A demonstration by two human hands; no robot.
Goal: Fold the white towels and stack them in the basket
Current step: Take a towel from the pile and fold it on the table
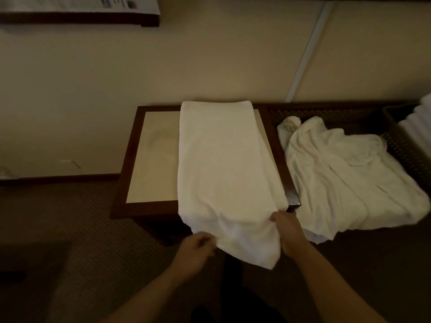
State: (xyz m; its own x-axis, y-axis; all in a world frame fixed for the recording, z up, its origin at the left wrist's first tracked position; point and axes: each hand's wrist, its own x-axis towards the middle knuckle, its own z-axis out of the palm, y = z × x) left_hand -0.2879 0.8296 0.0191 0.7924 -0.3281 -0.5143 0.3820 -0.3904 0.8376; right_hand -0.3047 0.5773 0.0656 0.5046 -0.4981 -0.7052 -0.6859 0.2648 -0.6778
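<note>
A long white towel [221,164], folded lengthwise, lies along the small dark-framed table [151,164], and its near end hangs over the front edge. My left hand [197,251] grips the hanging end at its lower left. My right hand [289,231] pinches the towel's right edge near the table's front right corner. To the right, a crumpled white towel [345,178] is spread over a dark woven basket [405,150]. At the far right edge, folded white towels [417,127] are stacked in another dark basket [391,117].
A beige wall rises behind the table, with a framed picture [79,10] at top left. Dark patterned carpet [70,217] covers the floor to the left and in front. A dark low shape sits at lower left.
</note>
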